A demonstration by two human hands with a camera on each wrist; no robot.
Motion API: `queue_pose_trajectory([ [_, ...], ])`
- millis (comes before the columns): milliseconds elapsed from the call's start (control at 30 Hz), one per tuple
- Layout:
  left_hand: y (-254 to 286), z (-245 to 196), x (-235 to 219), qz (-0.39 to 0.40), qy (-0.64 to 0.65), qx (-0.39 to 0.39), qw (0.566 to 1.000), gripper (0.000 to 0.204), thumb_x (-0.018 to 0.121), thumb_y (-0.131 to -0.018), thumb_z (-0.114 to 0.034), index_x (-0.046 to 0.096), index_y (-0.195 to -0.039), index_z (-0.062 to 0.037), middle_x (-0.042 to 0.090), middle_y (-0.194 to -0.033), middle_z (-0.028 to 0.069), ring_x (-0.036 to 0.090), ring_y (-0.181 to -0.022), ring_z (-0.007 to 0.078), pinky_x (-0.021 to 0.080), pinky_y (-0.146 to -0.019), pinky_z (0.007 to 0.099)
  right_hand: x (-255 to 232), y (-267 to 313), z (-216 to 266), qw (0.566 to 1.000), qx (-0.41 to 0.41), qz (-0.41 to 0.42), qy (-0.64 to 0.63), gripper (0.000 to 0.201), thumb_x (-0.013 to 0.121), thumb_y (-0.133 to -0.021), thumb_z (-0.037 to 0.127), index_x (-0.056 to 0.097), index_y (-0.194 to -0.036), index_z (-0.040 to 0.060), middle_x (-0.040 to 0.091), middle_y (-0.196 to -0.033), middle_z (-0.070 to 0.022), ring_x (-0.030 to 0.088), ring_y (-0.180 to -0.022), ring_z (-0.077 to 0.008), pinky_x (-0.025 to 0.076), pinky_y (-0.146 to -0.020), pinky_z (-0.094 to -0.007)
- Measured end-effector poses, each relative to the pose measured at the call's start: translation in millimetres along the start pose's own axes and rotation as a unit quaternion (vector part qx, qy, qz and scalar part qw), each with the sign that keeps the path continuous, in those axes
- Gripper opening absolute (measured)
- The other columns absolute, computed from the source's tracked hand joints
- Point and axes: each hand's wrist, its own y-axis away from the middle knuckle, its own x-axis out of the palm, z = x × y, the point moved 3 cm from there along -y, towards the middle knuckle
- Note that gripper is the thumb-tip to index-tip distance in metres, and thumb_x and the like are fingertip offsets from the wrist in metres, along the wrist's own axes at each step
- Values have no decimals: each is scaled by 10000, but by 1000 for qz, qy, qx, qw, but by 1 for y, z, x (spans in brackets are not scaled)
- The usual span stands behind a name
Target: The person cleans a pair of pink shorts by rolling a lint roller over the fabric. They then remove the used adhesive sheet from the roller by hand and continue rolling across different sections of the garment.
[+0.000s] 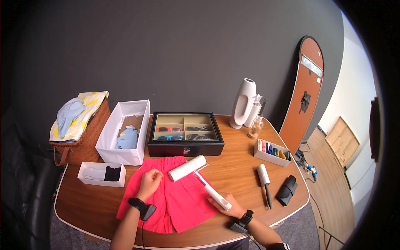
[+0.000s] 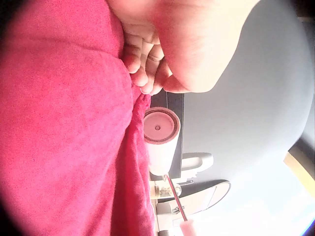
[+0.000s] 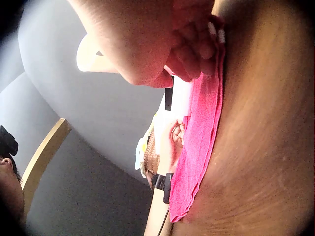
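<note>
Bright pink shorts (image 1: 183,208) lie spread on the wooden table, waistband toward the back. My left hand (image 1: 151,183) is on their left side, fingers curled and fingertips at a fold of the cloth (image 2: 69,108) in the left wrist view. A large white lint roller (image 1: 187,168) lies slanted across the upper right of the shorts, on a bent wire frame. My right hand (image 1: 228,204) holds its white handle (image 1: 216,196) near the end. In the right wrist view that hand's curled fingers (image 3: 189,59) are low beside the shorts' edge.
A black glasses display box (image 1: 185,149) stands behind the shorts. Left are a sock box (image 1: 100,181), a tall white box (image 1: 118,156) and a wicker basket (image 1: 81,152). Right are a small lint roller (image 1: 263,175), a black pouch (image 1: 287,191), a divided box (image 1: 271,158) and a white vase (image 1: 241,104).
</note>
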Motion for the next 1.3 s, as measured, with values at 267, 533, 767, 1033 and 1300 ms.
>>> queue_pose_trajectory([
  [267,1,-1,0,0,-4,-7,1000,152,575,-978,-82,642,-879,12,644,-717,24,615,-666,77,476,-606,237,2,1,-7,1000,-17,-6,-11,143,657,-945,137,633,-982,1,645,-808,-188,632,-700,-384,512,-620,-427],
  [533,1,-4,1,3,4,-7,1000,173,577,-986,-103,633,-865,7,634,-703,17,601,-656,68,462,-589,238,1,0,-3,1000,-14,-7,-11,144,656,-943,129,631,-994,-3,640,-808,-191,633,-705,-386,513,-621,-425],
  [767,0,-3,1,11,-19,0,1000,158,526,-1004,-85,628,-904,-17,621,-746,8,578,-654,60,440,-569,203,2,-1,-2,999,-33,-15,4,143,645,-953,134,627,-988,-4,634,-800,-192,627,-701,-391,510,-617,-429],
  [1033,1,-4,2,-10,-4,-2,1000,167,574,-977,-92,636,-859,10,638,-705,19,604,-655,74,469,-598,239,2,0,-4,1000,-24,-6,-5,137,651,-945,126,632,-989,-2,642,-811,-191,631,-705,-387,507,-610,-431],
  [1300,1,-4,1,0,-17,2,1000,154,553,-987,-89,627,-883,-1,630,-730,17,601,-666,72,463,-591,227,3,0,-3,1000,-26,-9,9,133,656,-940,123,638,-992,3,650,-817,-186,636,-706,-382,511,-609,-431],
])
